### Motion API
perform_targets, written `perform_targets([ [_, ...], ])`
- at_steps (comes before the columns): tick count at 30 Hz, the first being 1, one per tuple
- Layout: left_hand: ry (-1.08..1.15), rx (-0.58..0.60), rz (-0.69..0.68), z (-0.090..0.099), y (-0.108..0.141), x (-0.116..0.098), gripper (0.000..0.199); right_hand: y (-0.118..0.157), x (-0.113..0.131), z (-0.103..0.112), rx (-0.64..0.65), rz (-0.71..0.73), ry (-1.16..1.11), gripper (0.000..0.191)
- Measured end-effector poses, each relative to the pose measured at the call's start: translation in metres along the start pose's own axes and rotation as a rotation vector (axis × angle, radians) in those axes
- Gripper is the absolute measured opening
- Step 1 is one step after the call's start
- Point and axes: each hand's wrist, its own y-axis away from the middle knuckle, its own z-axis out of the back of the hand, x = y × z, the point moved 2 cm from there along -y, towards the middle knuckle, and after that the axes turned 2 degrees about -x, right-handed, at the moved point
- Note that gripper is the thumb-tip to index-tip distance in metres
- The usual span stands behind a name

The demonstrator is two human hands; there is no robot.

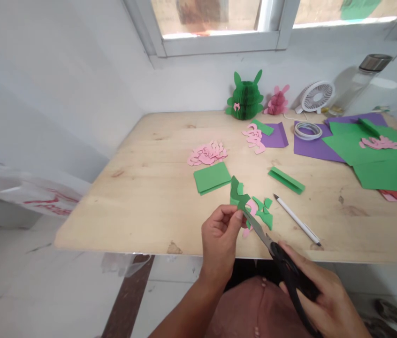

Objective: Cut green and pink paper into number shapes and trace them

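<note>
Between thumb and fingers, my left hand pinches a dark green paper cutout just above the table's near edge. My right hand grips black-handled scissors, whose blades point up and left to the paper beside my left fingertips. Whether the blades are cutting into it I cannot tell. Green paper scraps and a pink paper piece, partly hidden by the scissors, lie just beyond the blades. A folded green paper rests up and left of my left hand.
Pink cutouts lie in a pile beyond the folded paper. A white pen and a folded green strip lie to the right. Green sheets cover the table's right end. Honeycomb paper figures, a small fan and a bottle stand along the wall.
</note>
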Motion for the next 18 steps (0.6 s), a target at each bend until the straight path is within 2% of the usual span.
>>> perform_targets([
  [8,0.025,0.018,-0.032,0.0001,0.0012,0.0006,0.01,0.0005,0.0024,0.0004,-0.001,0.003,-0.024,0.053],
  [18,0.102,0.016,0.053,-0.0027,0.0039,0.0005,0.014,-0.0014,0.0045,0.0031,-0.012,0.041,-0.018,0.053],
])
